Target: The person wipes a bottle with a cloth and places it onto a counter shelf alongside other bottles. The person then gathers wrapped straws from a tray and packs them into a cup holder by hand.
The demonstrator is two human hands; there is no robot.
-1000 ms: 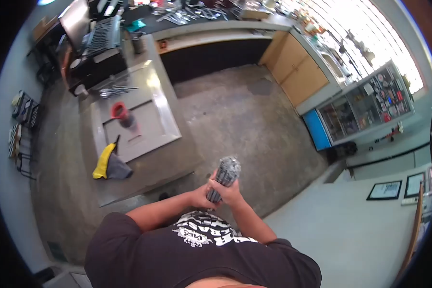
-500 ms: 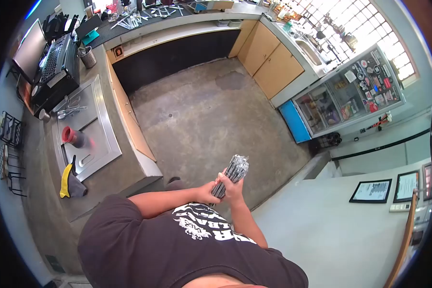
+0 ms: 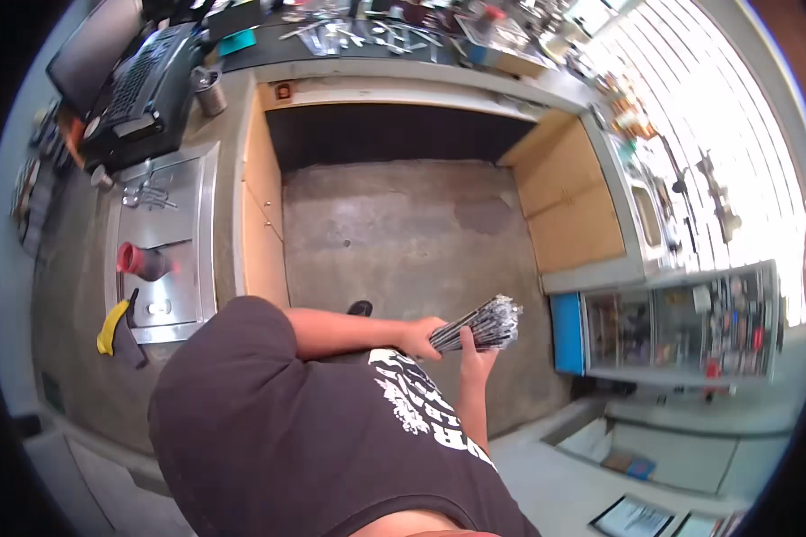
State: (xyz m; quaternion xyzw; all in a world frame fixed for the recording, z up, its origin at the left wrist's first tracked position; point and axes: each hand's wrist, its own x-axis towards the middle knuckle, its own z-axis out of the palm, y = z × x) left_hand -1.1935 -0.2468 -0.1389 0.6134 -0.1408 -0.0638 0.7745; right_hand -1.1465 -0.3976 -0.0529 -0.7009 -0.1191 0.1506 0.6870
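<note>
Between my hands is a bundle of thin dark sticks [image 3: 479, 328] with shiny, crinkled silvery ends that look like clear wrapping; their exact kind I cannot make out. It lies tilted, the silvery end up and to the right. My left hand [image 3: 421, 338] is wrapped round the lower left end. From below, my right hand [image 3: 477, 354] grips the middle, its thumb lying across the sticks. The bundle is in front of my dark printed shirt [image 3: 331, 421], over the concrete floor [image 3: 394, 233].
At left, a steel sink counter [image 3: 208, 224] bears a red-topped dark container [image 3: 143, 260], metal utensils [image 3: 150, 195] and a yellow-and-grey cloth [image 3: 116, 331]. Tools [image 3: 358, 38] cover the far bench. Wooden cabinets [image 3: 573, 215] and a glass-door fridge [image 3: 681, 322] stand at right.
My view has swung to the right and my body has turned. The bundle has tipped from steep to flatter, its silvery end pointing further right. Both hands keep hold of it.
</note>
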